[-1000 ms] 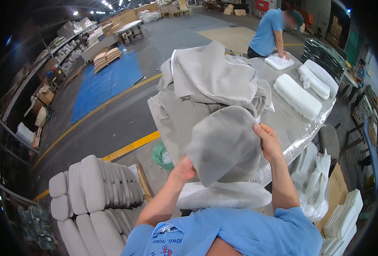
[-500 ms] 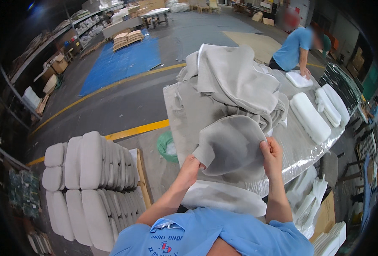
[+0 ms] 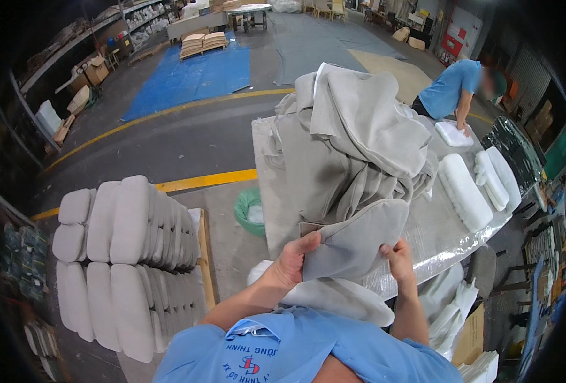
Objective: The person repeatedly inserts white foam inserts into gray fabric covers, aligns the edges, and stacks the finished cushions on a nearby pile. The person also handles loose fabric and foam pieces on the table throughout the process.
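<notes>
A grey fabric cushion cover (image 3: 358, 237) is stretched between my two hands above the near side of the table. My left hand (image 3: 294, 260) grips its left edge, thumb on top. At the cover's right edge, my right hand (image 3: 399, 260) is closed on it with a pinch. Just below, close to my body, lies a white padded cushion (image 3: 340, 301), partly under the cover. Beyond the cover rises a heaped pile of similar grey fabric covers (image 3: 366, 127).
The plastic-wrapped table (image 3: 446, 220) carries white cushion pads (image 3: 465, 191) on its right. A co-worker (image 3: 449, 89) leans over its far right corner. Stacked grey cushions (image 3: 130, 233) stand at left, near a green bag (image 3: 250, 214). Cardboard (image 3: 469, 335) is at lower right.
The cover has turned from its open, dark inside to a flatter, lighter outer face. My left hand has shifted its grip; my right hand has come lower.
</notes>
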A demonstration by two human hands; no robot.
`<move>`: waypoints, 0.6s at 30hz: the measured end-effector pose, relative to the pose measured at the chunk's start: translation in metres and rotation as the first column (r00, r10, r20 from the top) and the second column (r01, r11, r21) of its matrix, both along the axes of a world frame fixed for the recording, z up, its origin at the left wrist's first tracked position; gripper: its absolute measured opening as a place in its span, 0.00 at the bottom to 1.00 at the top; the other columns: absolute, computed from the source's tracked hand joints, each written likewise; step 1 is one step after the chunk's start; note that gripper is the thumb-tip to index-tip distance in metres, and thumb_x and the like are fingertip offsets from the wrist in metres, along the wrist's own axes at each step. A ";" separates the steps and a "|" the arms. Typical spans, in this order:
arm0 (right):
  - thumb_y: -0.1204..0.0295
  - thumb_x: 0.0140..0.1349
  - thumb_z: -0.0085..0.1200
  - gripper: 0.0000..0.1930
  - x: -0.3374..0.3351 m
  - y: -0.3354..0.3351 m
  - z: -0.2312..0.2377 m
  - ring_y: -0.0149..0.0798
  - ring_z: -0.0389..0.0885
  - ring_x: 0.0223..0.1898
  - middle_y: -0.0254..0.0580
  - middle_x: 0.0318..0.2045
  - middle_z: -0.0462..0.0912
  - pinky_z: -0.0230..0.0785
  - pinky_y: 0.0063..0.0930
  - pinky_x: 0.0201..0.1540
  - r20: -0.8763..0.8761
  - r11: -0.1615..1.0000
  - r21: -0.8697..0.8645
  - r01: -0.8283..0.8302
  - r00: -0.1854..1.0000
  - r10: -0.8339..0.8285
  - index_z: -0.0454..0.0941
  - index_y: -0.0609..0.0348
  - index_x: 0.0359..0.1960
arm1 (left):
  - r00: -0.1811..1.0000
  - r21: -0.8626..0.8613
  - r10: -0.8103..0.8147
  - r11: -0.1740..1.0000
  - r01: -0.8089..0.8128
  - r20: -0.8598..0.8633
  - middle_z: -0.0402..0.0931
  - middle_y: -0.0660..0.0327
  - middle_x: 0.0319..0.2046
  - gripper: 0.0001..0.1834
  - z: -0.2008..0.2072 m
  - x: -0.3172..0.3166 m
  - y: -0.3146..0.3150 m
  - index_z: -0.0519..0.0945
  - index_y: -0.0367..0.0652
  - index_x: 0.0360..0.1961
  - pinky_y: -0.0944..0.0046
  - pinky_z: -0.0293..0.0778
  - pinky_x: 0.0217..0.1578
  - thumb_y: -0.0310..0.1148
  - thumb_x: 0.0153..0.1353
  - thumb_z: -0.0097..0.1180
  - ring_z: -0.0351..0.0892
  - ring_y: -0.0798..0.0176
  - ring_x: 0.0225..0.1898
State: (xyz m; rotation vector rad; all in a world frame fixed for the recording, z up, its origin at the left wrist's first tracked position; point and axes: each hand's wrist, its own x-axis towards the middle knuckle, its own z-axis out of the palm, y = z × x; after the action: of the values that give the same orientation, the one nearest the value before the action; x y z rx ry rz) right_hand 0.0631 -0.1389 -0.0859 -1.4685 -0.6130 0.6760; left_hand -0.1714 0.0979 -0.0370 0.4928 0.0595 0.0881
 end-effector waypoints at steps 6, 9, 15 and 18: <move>0.74 0.69 0.64 0.10 0.011 -0.045 0.031 0.27 0.83 0.45 0.31 0.43 0.89 0.73 0.28 0.52 0.079 0.997 -0.072 0.034 0.996 -0.029 0.88 0.61 0.50 | 0.985 -0.244 -0.090 0.962 0.125 0.150 0.79 0.48 0.64 0.38 -0.013 -0.013 -0.004 0.75 0.33 0.68 0.47 0.74 0.68 0.55 0.69 0.61 0.79 0.49 0.65; 0.76 0.64 0.65 0.08 0.013 -0.056 0.118 0.26 0.79 0.38 0.28 0.36 0.86 0.71 0.25 0.44 0.369 0.929 -0.368 0.031 0.922 0.115 0.86 0.66 0.42 | 0.987 -0.460 -0.057 0.880 0.122 0.152 0.78 0.50 0.65 0.33 -0.025 -0.033 -0.019 0.75 0.33 0.68 0.46 0.70 0.70 0.51 0.74 0.55 0.78 0.51 0.67; 0.67 0.62 0.70 0.15 0.010 -0.013 0.270 0.49 0.91 0.31 0.46 0.25 0.88 0.85 0.41 0.46 -0.353 0.533 -0.278 -0.799 0.602 0.717 0.88 0.68 0.43 | 0.993 -0.421 -0.082 0.901 0.109 0.082 0.82 0.55 0.60 0.24 -0.057 -0.064 -0.055 0.77 0.39 0.67 0.51 0.72 0.67 0.42 0.77 0.53 0.81 0.57 0.62; 0.67 0.71 0.61 0.17 -0.014 0.057 0.161 0.44 0.90 0.45 0.47 0.39 0.89 0.83 0.38 0.53 -0.313 0.831 -0.451 -0.327 0.929 0.196 0.83 0.66 0.55 | 0.998 -0.260 0.064 0.963 -0.065 -0.012 0.85 0.61 0.53 0.21 -0.038 -0.069 -0.046 0.81 0.40 0.63 0.61 0.75 0.58 0.42 0.78 0.54 0.83 0.66 0.52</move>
State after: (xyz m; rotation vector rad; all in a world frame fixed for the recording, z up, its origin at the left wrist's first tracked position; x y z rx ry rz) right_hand 0.0486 -0.0815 0.0756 -1.7454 -0.4603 1.2973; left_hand -0.2404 0.0517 -0.0749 0.2274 0.0894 0.1415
